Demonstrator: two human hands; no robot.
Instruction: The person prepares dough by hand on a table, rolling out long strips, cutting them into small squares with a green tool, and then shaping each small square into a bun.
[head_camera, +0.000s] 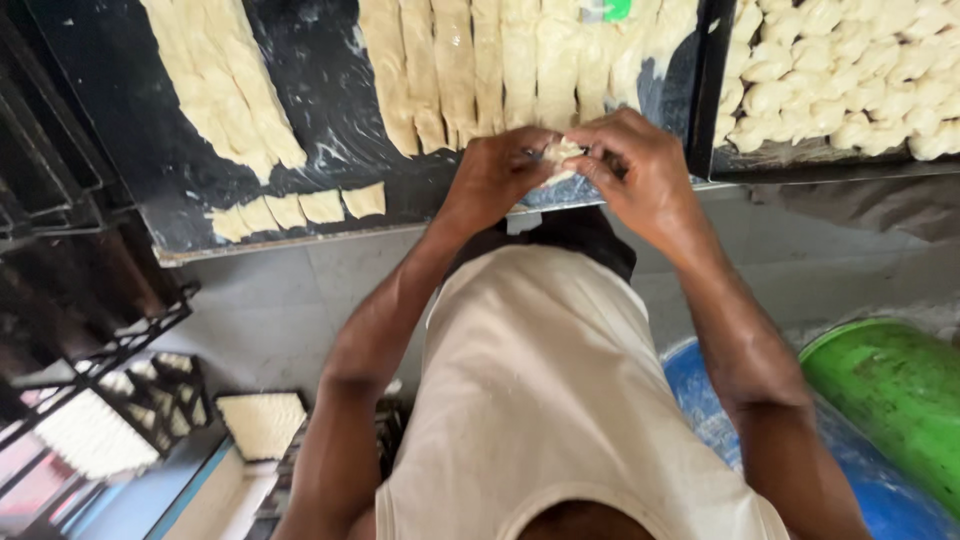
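Observation:
My left hand (495, 172) and my right hand (640, 165) meet over the front edge of a black worktable (320, 90). Together they pinch a small piece of pale dough (560, 153) between the fingertips. Just beyond the hands lie several long strips of pale dough (480, 60) side by side on the black surface. More strips (225, 80) run diagonally at the left, with a few short cut squares of dough (300, 210) near the table's front edge.
A black tray (725, 165) at the right is piled with several shaped dough pieces (850, 70). A green drum (890, 400) and a blue drum (860, 470) stand at my lower right. Dark metal racks (70, 250) stand at the left, above a grey tiled floor (260, 320).

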